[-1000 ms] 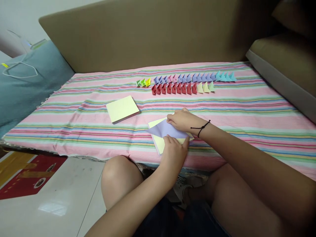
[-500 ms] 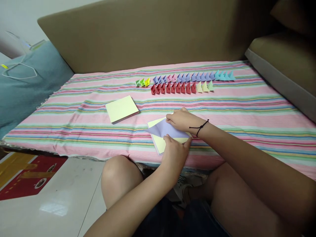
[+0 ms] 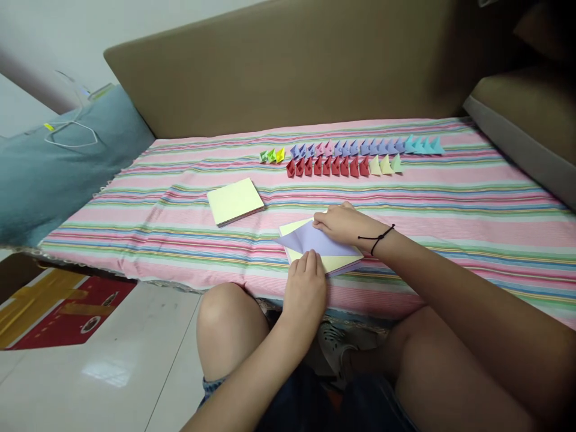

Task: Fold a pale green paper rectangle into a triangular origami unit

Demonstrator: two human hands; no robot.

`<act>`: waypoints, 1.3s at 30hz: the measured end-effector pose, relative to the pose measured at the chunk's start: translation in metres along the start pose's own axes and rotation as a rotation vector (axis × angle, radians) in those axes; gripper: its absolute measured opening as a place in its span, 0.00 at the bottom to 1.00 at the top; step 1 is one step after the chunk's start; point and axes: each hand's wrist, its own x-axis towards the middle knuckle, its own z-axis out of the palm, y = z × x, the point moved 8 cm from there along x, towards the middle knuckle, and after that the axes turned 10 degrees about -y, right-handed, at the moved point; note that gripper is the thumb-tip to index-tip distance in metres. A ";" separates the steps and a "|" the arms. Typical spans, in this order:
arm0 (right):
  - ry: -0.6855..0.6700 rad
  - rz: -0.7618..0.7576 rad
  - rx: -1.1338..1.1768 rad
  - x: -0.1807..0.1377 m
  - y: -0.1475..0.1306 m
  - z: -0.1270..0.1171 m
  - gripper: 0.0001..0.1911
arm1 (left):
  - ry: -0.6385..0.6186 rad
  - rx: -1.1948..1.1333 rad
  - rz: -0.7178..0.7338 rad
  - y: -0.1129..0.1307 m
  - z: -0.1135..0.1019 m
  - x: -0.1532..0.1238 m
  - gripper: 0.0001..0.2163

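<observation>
A folded lilac sheet of origami paper [image 3: 308, 239] lies on a pad of pale yellow paper [image 3: 337, 263], one pointed flap reaching past the pad's left edge. My right hand [image 3: 348, 223], with a black cord bracelet at the wrist, is closed at the sheet's upper right edge. Its thumb and fingertips hold the paper there, partly hidden. The fingers of my left hand [image 3: 306, 279] lie stretched out side by side at the sheet's lower edge, tips touching it, nothing gripped. To the left sits a stack of pale yellow paper [image 3: 236, 201].
Two rows of small folded paper figures stand farther back, among them red ones [image 3: 327, 167], purple ones [image 3: 382, 146] and turquoise ones [image 3: 425, 146]. A striped cloth [image 3: 180, 210] covers the seat. Behind rises a brown backrest [image 3: 279, 72]; a blue-grey cushion [image 3: 90, 174] is at left.
My left hand has slid left along the lower edge of the lilac paper. My right hand stays at the upper edge. The whole view has shifted a little.
</observation>
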 end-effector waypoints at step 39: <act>-0.013 -0.017 0.011 0.000 0.000 0.004 0.19 | 0.021 -0.060 -0.267 -0.009 0.001 -0.014 0.19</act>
